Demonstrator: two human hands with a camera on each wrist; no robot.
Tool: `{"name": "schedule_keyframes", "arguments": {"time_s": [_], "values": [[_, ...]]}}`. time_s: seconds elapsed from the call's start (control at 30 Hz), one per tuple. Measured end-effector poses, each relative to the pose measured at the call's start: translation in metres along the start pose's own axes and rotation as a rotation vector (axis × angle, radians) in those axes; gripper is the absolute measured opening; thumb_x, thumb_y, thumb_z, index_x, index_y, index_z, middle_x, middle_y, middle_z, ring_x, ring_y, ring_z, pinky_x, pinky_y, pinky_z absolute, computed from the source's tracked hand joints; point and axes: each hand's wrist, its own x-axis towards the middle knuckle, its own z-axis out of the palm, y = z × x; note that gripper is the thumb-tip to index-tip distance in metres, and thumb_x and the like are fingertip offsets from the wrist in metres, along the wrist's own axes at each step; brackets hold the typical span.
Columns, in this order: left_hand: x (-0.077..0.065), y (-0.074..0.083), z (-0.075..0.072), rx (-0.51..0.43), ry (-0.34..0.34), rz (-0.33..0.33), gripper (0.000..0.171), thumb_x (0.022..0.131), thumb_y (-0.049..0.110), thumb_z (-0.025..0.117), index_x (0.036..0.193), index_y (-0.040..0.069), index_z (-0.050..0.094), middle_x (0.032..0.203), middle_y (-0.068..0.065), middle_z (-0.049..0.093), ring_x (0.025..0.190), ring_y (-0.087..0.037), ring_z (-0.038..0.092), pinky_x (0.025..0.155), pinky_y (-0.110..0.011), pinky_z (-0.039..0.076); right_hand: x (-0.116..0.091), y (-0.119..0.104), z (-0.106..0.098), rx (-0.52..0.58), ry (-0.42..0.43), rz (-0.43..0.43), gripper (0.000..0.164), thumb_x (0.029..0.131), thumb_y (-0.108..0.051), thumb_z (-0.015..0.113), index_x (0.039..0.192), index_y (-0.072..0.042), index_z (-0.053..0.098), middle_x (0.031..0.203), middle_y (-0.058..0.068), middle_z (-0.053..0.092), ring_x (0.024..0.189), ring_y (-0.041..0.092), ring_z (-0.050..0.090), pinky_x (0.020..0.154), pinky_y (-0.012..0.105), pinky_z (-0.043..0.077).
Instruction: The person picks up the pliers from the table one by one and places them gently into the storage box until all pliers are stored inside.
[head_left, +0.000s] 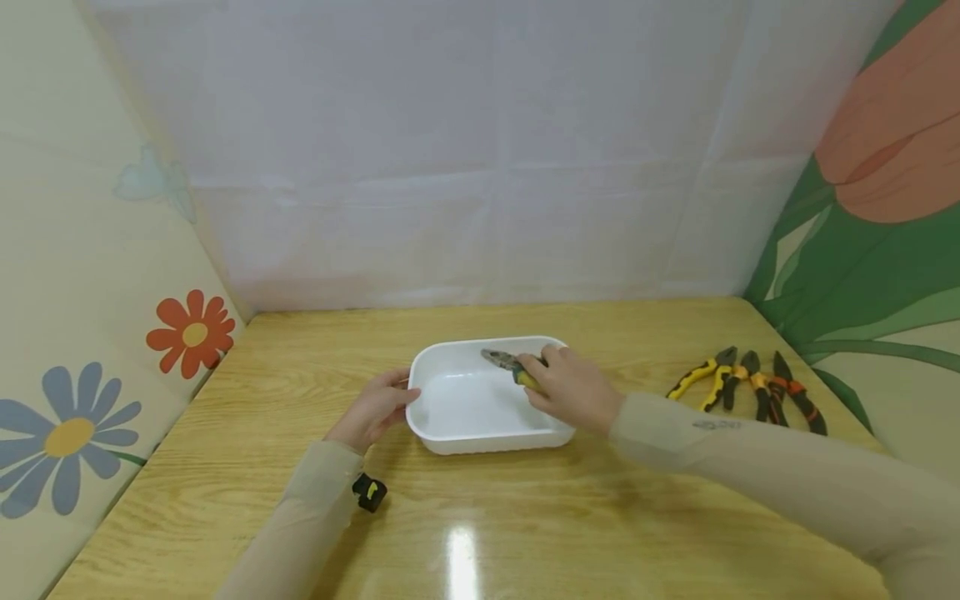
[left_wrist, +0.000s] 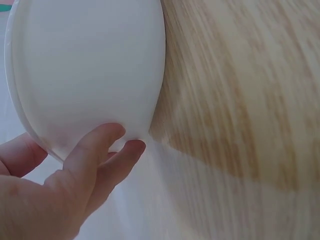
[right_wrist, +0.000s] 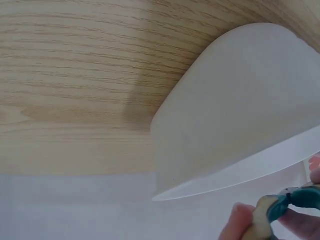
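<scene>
A white rectangular tray (head_left: 491, 443) with rounded corners sits on the wooden table. My left hand (head_left: 378, 408) grips its left end; in the left wrist view, fingers of that hand (left_wrist: 65, 185) press the outer wall (left_wrist: 95, 65) and the rim lies between them and another digit. Above the tray's right part, my right hand (head_left: 570, 387) holds a pair of pliers (head_left: 504, 360) by yellow-and-green handles. Their metal head points left over the tray. The right wrist view shows only part of the pliers' handles (right_wrist: 275, 207), beside the tray's outer wall (right_wrist: 235, 100).
To the right lie three more pliers: one with yellow-and-black handles (head_left: 705, 379), one with orange-and-black handles (head_left: 750, 383) and one with red-and-black handles (head_left: 797, 396). A small black object (head_left: 370, 492) shows beside the left sleeve. A white sheet (head_left: 465, 167) hangs behind the table.
</scene>
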Motion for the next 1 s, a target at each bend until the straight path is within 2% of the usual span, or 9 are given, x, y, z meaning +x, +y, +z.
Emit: {"name": "schedule_keyframes", "arguments": {"time_s": [0.33,0.7,1.0], "values": [[0.0,0.0,0.0,-0.01,0.013,-0.015,0.048,0.099,-0.004,0.046,0.145,-0.008,0.034,0.145,-0.031,0.037,0.123,-0.039,0.047,0.101,-0.045,0.044,0.011,-0.008,0.008,0.01,-0.026,-0.023,0.043,0.087,-0.028,0.071,0.123,-0.006,0.062,0.086,0.011,0.054,0.071,0.021,0.049,0.048,0.03,0.046],[0.002,0.0,0.002,0.003,0.012,-0.012,0.047,0.098,-0.004,0.048,0.144,-0.009,0.036,0.143,-0.031,0.039,0.121,-0.038,0.049,0.1,-0.044,0.046,0.023,-0.016,0.007,0.006,-0.059,-0.095,0.041,0.09,-0.029,0.069,0.122,-0.004,0.062,0.083,0.009,0.052,0.067,0.019,0.045,0.045,0.027,0.042],[0.001,-0.001,0.001,0.015,0.0,0.009,0.046,0.098,-0.005,0.045,0.143,-0.01,0.036,0.143,-0.031,0.04,0.115,-0.036,0.053,0.094,-0.042,0.05,0.034,-0.022,0.011,0.039,-0.178,-0.101,0.042,0.093,-0.028,0.065,0.127,-0.004,0.059,0.085,0.009,0.053,0.068,0.018,0.043,0.047,0.027,0.041]]}}
